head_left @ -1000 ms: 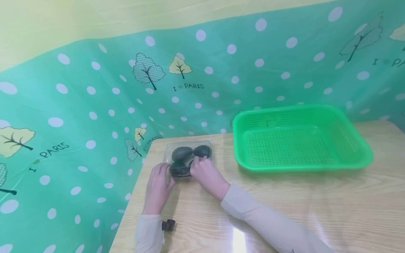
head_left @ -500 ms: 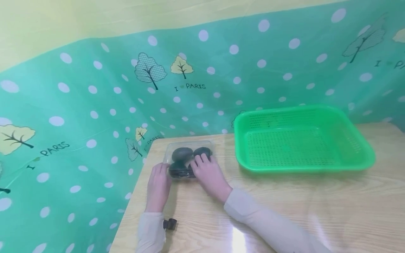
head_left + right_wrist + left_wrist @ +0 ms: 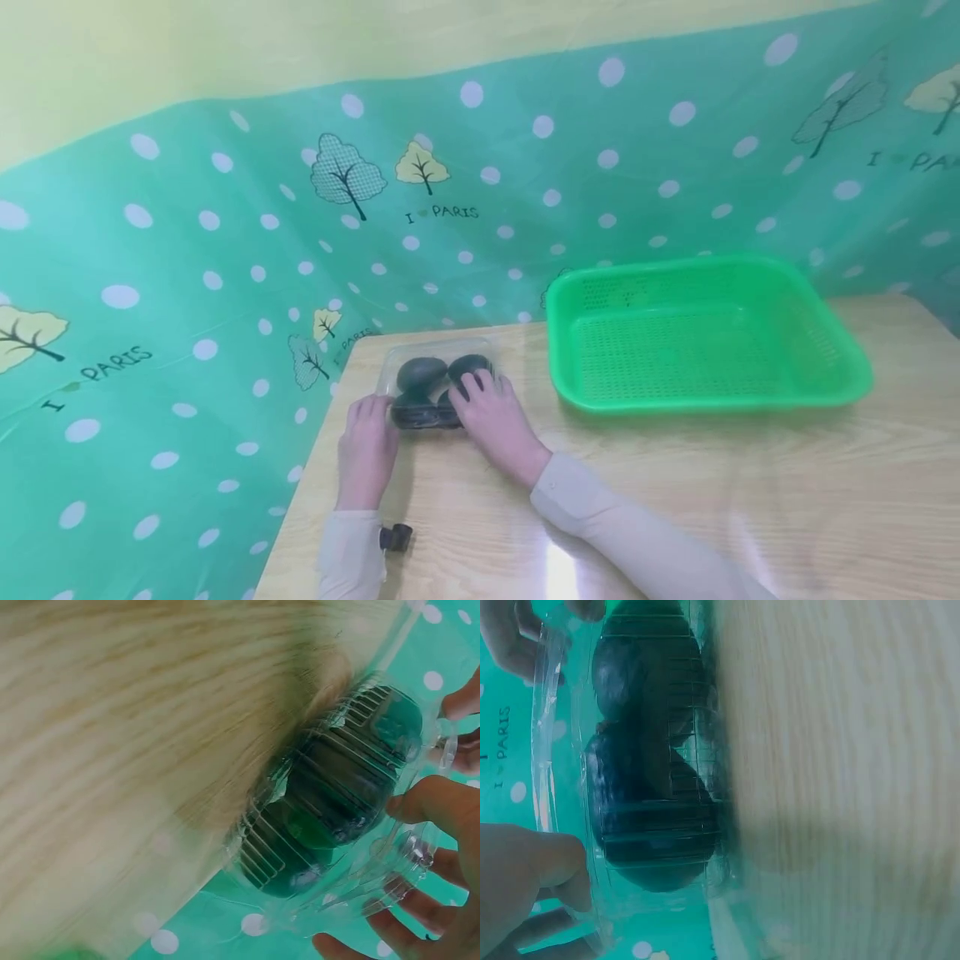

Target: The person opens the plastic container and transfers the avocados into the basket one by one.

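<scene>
Several dark avocados lie in a clear plastic clamshell box near the table's far left corner. In the head view my left hand holds the box's front left corner. The left wrist view has its thumb bent at the rim and its fingers round the side. My right hand lies over the front right part, partly hiding the avocados there. In the right wrist view its spread fingers reach over the clear top, and the thumb touches the front rim. How far the lid is closed is hard to see.
A green plastic basket with a perforated bottom stands right of the box on the wooden table. A teal dotted cloth hangs behind and at the left. A dark wrist device sits on the left sleeve.
Over the last second the right hand's fingers have loosened from a bunched hold near the front rim and spread across the top. The left hand stays at the corner.
</scene>
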Demonstrator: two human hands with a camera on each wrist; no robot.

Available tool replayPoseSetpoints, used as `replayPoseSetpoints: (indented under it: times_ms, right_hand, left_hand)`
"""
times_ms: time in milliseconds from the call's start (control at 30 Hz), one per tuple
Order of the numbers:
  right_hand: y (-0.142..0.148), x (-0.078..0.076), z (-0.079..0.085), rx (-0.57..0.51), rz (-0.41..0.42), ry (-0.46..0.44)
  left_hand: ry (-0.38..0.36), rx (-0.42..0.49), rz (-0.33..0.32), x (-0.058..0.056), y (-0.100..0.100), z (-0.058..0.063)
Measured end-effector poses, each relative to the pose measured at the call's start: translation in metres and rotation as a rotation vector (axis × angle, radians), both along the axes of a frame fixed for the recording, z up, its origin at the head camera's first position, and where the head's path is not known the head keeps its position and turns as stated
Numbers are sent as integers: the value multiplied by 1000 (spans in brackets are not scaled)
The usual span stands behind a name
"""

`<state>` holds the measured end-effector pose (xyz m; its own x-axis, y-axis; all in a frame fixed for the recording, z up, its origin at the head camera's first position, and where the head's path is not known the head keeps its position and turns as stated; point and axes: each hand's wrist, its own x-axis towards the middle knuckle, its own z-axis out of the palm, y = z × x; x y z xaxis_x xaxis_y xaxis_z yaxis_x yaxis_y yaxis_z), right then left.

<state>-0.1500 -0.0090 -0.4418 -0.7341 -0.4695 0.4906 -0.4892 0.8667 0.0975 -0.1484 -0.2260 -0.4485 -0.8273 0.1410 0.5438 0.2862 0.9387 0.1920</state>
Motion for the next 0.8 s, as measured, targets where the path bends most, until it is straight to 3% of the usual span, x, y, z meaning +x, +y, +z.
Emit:
replayPoseSetpoints:
  times_ms: [333,600,800]
  right_hand:
    - [3,0,-2,29,33,-50]
    - [4,1,-2,46,46,-33]
    - [3,0,-2,29,56,-41]
  left_hand:
    - [17,-30,19,-5,-4,10]
    - [-16,-6,15,-4,-8,8]
    - [1,13,6,-2,-7,11]
